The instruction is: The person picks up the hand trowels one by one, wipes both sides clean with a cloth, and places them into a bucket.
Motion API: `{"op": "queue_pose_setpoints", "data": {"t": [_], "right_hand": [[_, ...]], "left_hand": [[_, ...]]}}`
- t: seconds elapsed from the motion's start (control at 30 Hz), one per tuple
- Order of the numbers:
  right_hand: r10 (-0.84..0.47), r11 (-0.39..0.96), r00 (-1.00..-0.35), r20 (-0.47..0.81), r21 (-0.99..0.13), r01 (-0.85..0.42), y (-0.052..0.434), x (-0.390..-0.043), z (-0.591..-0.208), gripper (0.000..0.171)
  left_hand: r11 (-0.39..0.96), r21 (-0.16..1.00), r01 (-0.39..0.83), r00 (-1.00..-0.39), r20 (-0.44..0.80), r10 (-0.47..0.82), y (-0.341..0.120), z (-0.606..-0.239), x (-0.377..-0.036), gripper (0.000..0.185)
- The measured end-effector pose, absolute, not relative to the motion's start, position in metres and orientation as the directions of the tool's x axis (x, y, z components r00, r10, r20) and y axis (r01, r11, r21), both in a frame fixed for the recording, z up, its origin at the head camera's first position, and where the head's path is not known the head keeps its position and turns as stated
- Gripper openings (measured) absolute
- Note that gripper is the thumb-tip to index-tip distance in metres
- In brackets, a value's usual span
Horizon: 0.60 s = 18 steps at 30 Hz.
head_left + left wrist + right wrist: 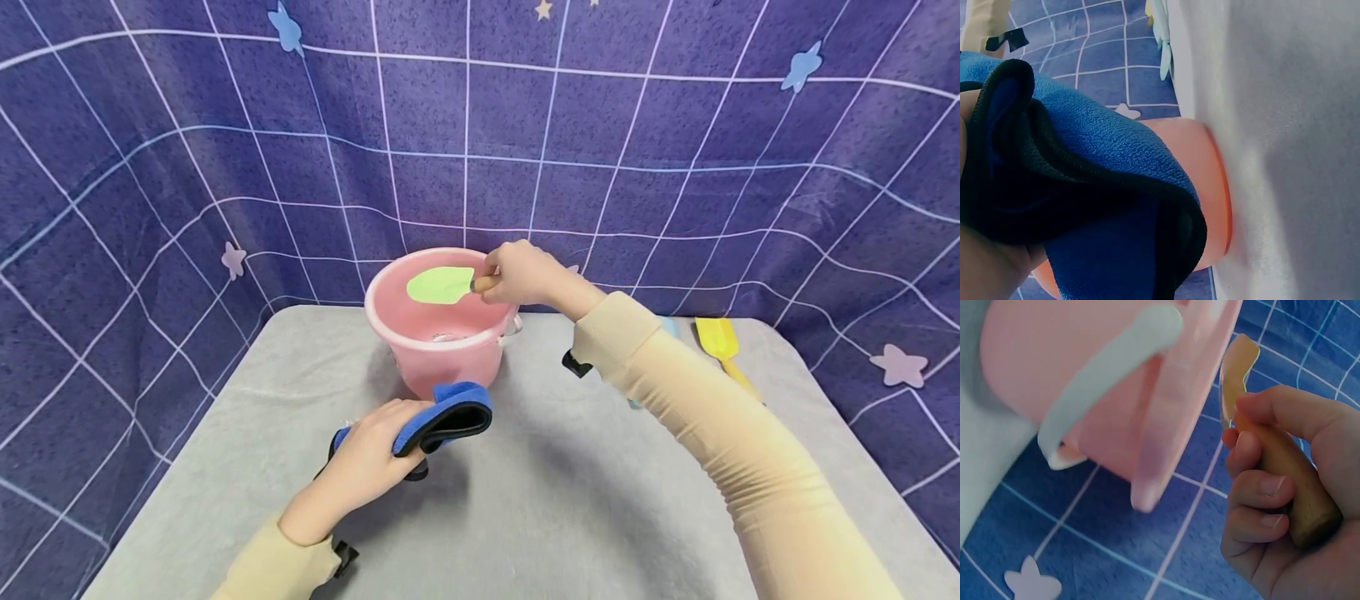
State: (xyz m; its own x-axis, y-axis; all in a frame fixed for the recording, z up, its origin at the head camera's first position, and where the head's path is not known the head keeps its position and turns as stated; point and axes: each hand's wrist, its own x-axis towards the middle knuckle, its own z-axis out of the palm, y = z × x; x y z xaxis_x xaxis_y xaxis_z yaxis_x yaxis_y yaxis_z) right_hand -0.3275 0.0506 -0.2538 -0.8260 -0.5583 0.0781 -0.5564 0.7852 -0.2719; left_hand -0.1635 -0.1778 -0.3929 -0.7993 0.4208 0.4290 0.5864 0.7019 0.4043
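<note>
Purple star-patterned curtain (592, 183): hung behind everything. Grey table (247, 467): spread beneath. Pink bucket (450, 367): stood upright near the back edge; presumably light, smooth-walled and a little springy, best lifted by its white handle (1094, 378). Blue cloth (459, 397): folded, black-edged, near the bucket's front, with the left hand's (375, 450) fingers and thumb gripping its folds; soft, limp, best held bunched. Green trowel (442, 286): poised just above the bucket's opening, right hand (521, 273) fingers curled round the wooden grip (1291, 469); seemingly light and stiff, the grip being the surest hold. Yellow shovel (717, 339): lay toward the table's right side. Small item (444, 337): sat inside the bucket, too indistinct to identify. Views: head alone showed the trowel's broad face and the bucket's inside; right wrist alone showed the grip's butt end.
</note>
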Motion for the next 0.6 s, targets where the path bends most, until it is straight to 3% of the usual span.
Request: {"op": "queue_pose_setpoints", "data": {"t": [0.37,0.6], "right_hand": [[-0.582,0.782,-0.812,0.044,-0.246,-0.573,0.025,-0.333,-0.274,0.013],[-0.641,0.763,-0.767,-0.011,-0.113,-0.636,0.010,-0.340,-0.291,0.015]], "left_hand": [[0.745,0.293,0.599,-0.779,0.429,0.458,-0.177,-0.396,-0.166,0.056],[0.769,0.207,0.606,-0.760,0.435,0.482,-0.175,-0.399,-0.165,0.056]]}}
